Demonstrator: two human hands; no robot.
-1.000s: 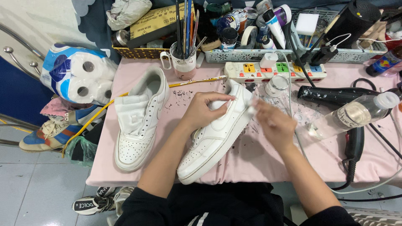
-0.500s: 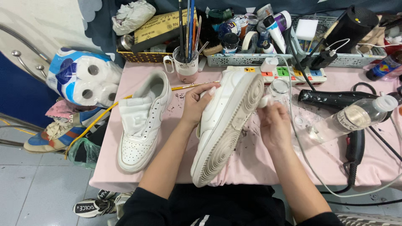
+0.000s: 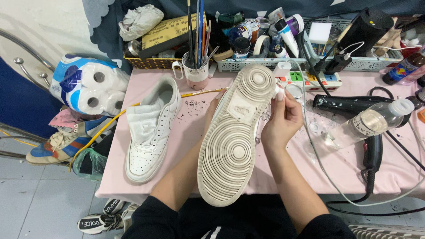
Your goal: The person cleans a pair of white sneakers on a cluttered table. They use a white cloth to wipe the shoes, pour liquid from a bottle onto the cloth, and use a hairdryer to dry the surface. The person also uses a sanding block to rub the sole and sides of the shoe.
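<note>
A white sneaker is turned sole-up over the pink table, its worn tread facing me. My left hand is mostly hidden behind it and grips it near the heel. My right hand holds the heel's right edge, with a small white pad pinched at its fingertips. A second white sneaker lies upright on the table to the left, laces removed.
A mug of brushes, baskets of bottles and tape, a power strip, a black hair dryer and a lying plastic bottle crowd the back and right. Toilet rolls sit at left.
The held sneaker has been rolled from lying on its side to fully sole-up. Both hands rose with it toward the heel end.
</note>
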